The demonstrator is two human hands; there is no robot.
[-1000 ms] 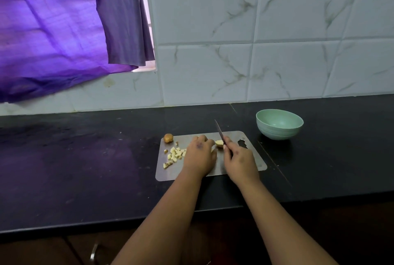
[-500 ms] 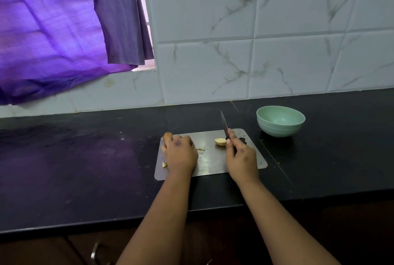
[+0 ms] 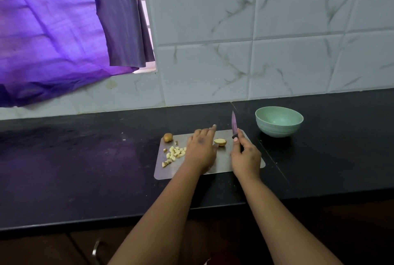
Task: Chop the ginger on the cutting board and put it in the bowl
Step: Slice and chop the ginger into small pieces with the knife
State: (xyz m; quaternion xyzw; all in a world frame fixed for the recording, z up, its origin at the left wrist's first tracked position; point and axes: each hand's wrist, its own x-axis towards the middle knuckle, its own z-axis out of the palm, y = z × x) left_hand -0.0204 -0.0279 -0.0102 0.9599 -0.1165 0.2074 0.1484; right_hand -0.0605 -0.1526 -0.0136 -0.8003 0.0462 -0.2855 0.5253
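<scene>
On the black desk [image 3: 85,169], pale diced ginger pieces [image 3: 175,154] lie at the left of the grey cutting board [image 3: 221,164]. My left hand [image 3: 201,150] hovers, fingers released, beside the halved ginger chunk [image 3: 220,142]. My right hand [image 3: 245,156] grasps the purple-bladed knife [image 3: 234,124]. The green round bowl [image 3: 278,121] stands rightmost.

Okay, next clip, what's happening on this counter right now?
A person is chopping ginger on a cutting board on a dark counter. The right hand grips a knife with its blade pointing up and away. The left hand, fingers extended, is beside a cut ginger chunk. A pile of diced ginger lies at the board's left, with another uncut piece at the far corner. The green bowl looks empty.
</scene>
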